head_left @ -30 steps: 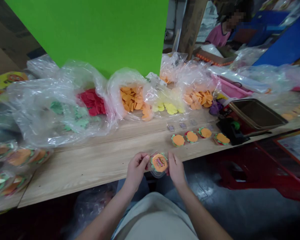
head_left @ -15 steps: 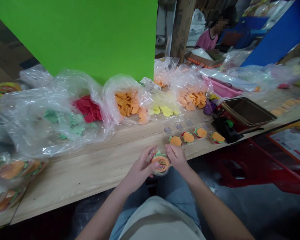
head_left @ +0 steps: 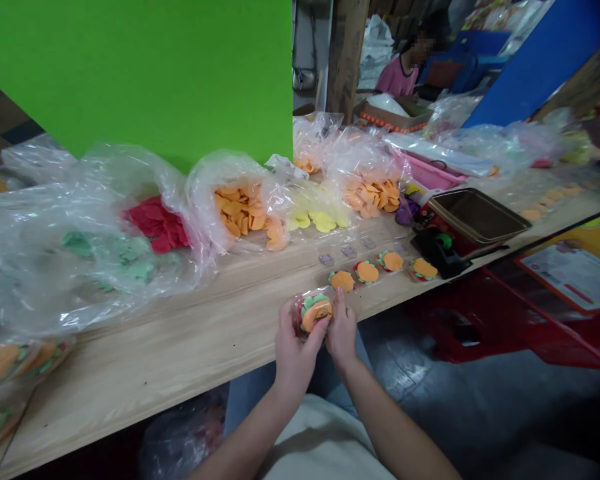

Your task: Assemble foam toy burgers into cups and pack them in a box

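A toy burger in a clear plastic shell [head_left: 314, 312], with an orange top, green frill and red below, is held at the bench's front edge. My left hand [head_left: 296, 343] is closed round its left side, the thumb pressing on the orange face beside a small printed picture. Against the pack's right edge, my right hand [head_left: 343, 330] is closed with its fingers together; its exact grip is partly hidden. Just beyond the hands, several similar orange-topped burgers [head_left: 367, 271] sit in a row, with small printed pieces [head_left: 349, 252] behind them.
Plastic bags of red [head_left: 160, 223], orange [head_left: 240, 210], yellow [head_left: 320, 220] and green pieces [head_left: 135, 260] line the wooden bench [head_left: 180, 340]. A black tape dispenser [head_left: 443, 253] stands by a brown tin [head_left: 475, 217]. Packed burgers [head_left: 5, 363] lie left. A person in pink [head_left: 397, 77] is beyond.
The burger pack has been tilted and raised slightly, and my left thumb has shifted onto its front. My right hand has come in against its side. The view has turned a little right.
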Action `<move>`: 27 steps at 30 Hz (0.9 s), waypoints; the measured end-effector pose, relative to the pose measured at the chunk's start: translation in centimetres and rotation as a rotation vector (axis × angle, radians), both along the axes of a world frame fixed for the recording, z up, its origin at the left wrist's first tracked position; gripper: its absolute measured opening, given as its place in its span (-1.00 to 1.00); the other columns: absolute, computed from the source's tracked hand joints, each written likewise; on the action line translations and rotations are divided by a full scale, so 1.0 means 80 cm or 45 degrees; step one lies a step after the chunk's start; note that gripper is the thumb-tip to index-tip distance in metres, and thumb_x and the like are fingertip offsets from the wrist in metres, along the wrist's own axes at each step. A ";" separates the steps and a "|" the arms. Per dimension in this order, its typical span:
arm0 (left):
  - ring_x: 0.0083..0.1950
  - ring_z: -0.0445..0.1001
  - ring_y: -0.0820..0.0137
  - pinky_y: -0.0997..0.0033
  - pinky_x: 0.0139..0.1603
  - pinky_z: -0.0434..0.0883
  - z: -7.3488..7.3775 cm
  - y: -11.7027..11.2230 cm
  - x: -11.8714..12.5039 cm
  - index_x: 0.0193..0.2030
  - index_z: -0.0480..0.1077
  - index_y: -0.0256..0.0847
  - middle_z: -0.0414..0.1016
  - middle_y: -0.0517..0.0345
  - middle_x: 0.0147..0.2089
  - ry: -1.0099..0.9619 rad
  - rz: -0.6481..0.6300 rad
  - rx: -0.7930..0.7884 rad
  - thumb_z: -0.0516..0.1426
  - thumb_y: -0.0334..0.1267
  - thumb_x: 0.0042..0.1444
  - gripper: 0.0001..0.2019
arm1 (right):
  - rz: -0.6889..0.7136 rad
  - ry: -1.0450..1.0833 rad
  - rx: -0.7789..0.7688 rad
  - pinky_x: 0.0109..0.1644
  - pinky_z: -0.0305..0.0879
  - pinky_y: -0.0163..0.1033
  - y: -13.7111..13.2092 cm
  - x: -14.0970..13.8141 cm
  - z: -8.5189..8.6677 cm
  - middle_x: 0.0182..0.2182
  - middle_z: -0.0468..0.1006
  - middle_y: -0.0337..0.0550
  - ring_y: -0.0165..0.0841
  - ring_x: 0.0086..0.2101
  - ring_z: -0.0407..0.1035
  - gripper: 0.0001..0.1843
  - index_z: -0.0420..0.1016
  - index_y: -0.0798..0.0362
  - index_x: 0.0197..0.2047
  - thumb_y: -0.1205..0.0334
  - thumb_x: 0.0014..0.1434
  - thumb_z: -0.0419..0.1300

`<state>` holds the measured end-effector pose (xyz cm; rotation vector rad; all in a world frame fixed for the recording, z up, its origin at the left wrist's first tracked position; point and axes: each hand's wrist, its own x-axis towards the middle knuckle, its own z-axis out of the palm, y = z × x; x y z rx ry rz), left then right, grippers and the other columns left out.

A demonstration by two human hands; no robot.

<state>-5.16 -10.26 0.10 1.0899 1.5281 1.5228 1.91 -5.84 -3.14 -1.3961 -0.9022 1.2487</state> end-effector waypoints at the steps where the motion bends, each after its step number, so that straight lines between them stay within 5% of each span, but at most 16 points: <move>1: 0.04 0.31 0.31 0.33 0.03 0.28 0.001 -0.001 -0.001 0.03 0.14 -0.16 0.27 0.01 0.02 -0.015 -0.015 0.006 0.18 -0.26 -0.03 -0.53 | 0.021 -0.002 0.008 -0.58 0.22 -0.33 0.001 0.003 0.000 -0.64 0.21 -0.25 -0.42 -0.60 0.16 -0.59 0.12 0.01 -0.53 -0.10 0.18 -0.18; 6: -0.06 0.31 0.35 0.41 -0.07 0.29 0.012 -0.011 -0.029 -0.11 0.32 -0.18 0.34 0.06 -0.10 -0.042 -0.138 -0.079 0.12 -0.22 0.04 -0.75 | 0.077 -0.147 0.104 -0.58 0.10 -0.36 0.007 0.020 0.008 -0.67 0.10 -0.33 -0.47 -0.62 0.04 -0.55 0.08 0.02 -0.59 -0.12 0.16 -0.11; 13: -0.37 0.28 0.49 0.51 -0.30 0.28 0.015 -0.029 -0.040 -0.35 0.37 -0.24 0.36 0.18 -0.39 -0.495 -0.017 -0.147 0.10 -0.21 0.06 -0.86 | 0.207 -0.604 0.357 -0.53 -0.01 -0.37 -0.004 0.032 0.019 -0.70 0.13 -0.34 -0.50 -0.62 0.02 -0.54 0.13 0.06 -0.62 0.00 0.22 -0.13; 20: -0.32 0.32 0.42 0.47 -0.29 0.30 0.008 -0.039 -0.057 -0.27 0.37 -0.23 0.38 0.13 -0.34 -0.132 -0.418 -0.373 0.13 -0.18 0.00 -0.81 | 0.569 -0.931 0.478 -0.50 0.00 -0.34 -0.026 0.052 0.009 -0.69 0.28 -0.26 -0.48 -0.62 0.11 -0.54 0.26 0.07 -0.61 0.09 0.24 -0.15; 27: -0.24 0.39 0.36 0.41 -0.16 0.30 -0.012 -0.060 -0.043 -0.29 0.43 -0.20 0.47 0.10 -0.28 -0.031 -0.447 -0.460 0.07 -0.20 0.06 -0.83 | 0.855 -1.087 0.468 -0.42 0.03 -0.33 -0.058 0.059 -0.001 -0.62 0.40 -0.19 -0.44 -0.56 0.23 -0.51 0.35 0.06 -0.55 0.12 0.27 -0.21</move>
